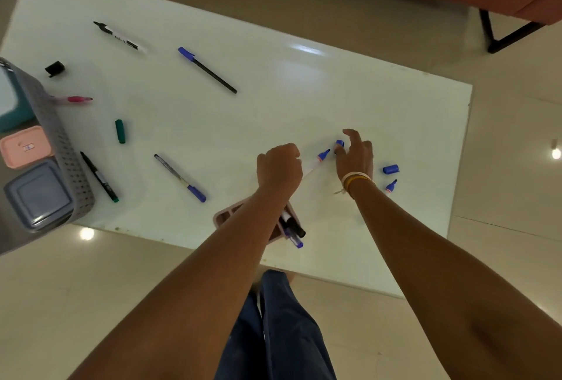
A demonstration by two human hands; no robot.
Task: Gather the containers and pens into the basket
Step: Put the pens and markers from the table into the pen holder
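Head view: a white desk (273, 81) stands on a beige tiled floor (91, 288). At its left edge, the grey basket (65, 151) holds lidded containers (26, 147). Left hand (278, 166) grips a white marker (316, 163) whose blue tip points up-right; right hand (354, 156) pinches a blue cap (339, 144).

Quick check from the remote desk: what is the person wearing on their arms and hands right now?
Both forearms are bare, with no sleeves in view and no gloves on the left hand or the right hand. The right wrist carries stacked bands: a whitish one and a yellow-orange one, with a loose pale end hanging off. The left wrist shows nothing worn. No rings can be made out.
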